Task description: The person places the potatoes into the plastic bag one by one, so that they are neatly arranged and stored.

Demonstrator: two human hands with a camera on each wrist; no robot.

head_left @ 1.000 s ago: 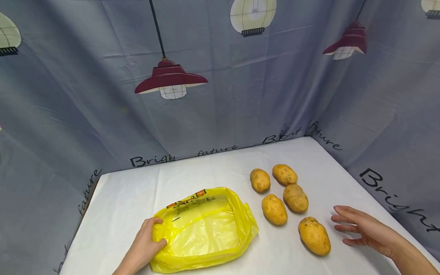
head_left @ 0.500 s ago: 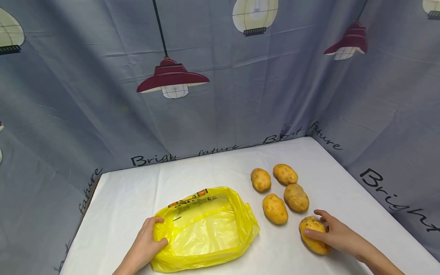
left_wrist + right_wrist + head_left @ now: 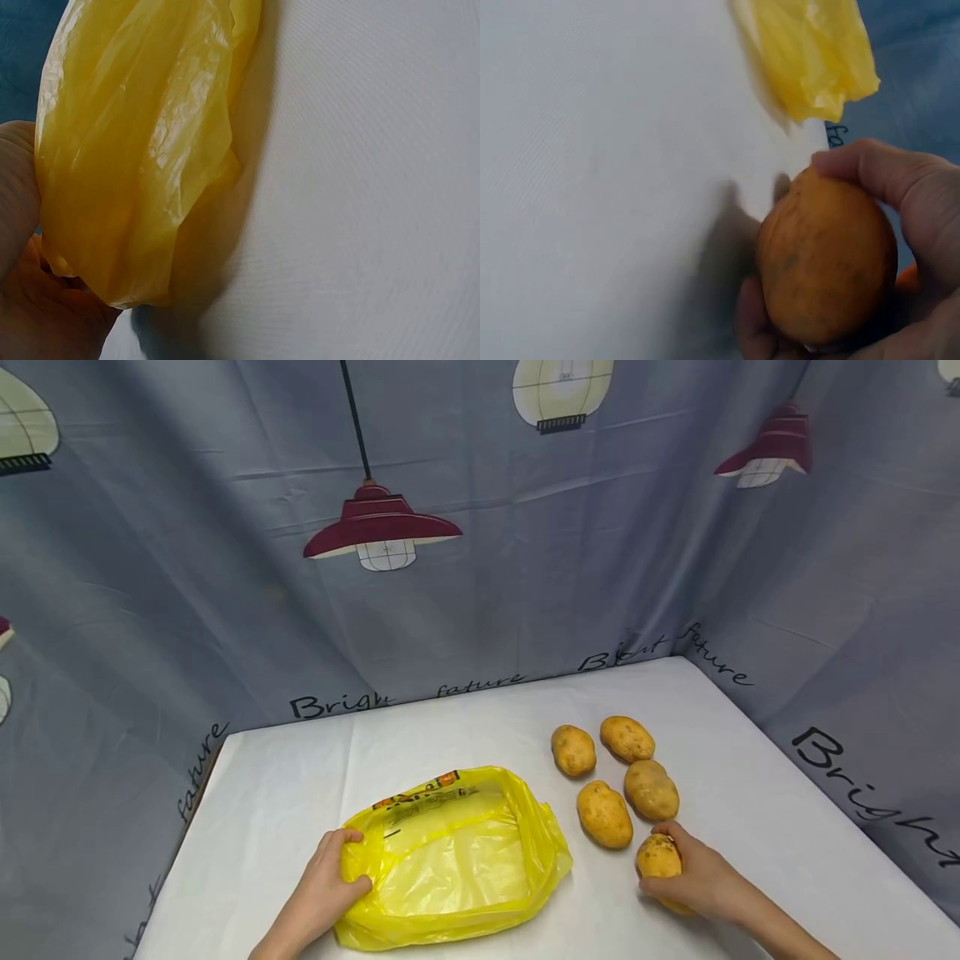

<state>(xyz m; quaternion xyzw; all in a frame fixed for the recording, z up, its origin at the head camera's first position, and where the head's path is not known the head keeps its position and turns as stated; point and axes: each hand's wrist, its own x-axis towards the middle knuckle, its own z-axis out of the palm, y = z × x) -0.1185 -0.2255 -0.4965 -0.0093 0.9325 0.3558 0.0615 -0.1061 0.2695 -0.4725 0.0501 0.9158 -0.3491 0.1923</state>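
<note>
A yellow plastic bag point(image 3: 450, 868) lies with its mouth spread wide on the white table. My left hand point(image 3: 321, 885) pinches its left rim, thumb inside and fingers outside; in the left wrist view the bag's wall point(image 3: 142, 150) hangs from that grip. At the front right, my right hand point(image 3: 693, 877) grips a potato point(image 3: 660, 858) between thumb and fingers. The right wrist view shows this potato point(image 3: 825, 259) with a shadow on the cloth beside it. The bag appears there too, beyond the potato. No potato is visible inside the bag.
Several other potatoes lie right of the bag: one nearest it point(image 3: 604, 815), one behind point(image 3: 573, 751), one at the far right point(image 3: 627, 739) and one below that point(image 3: 652, 790). A grey printed curtain point(image 3: 480, 593) borders the white table point(image 3: 277, 793) at the back and sides.
My right hand has come in from the right, taken hold of the front potato and moved it slightly left. My left hand keeps its hold on the bag's rim.
</note>
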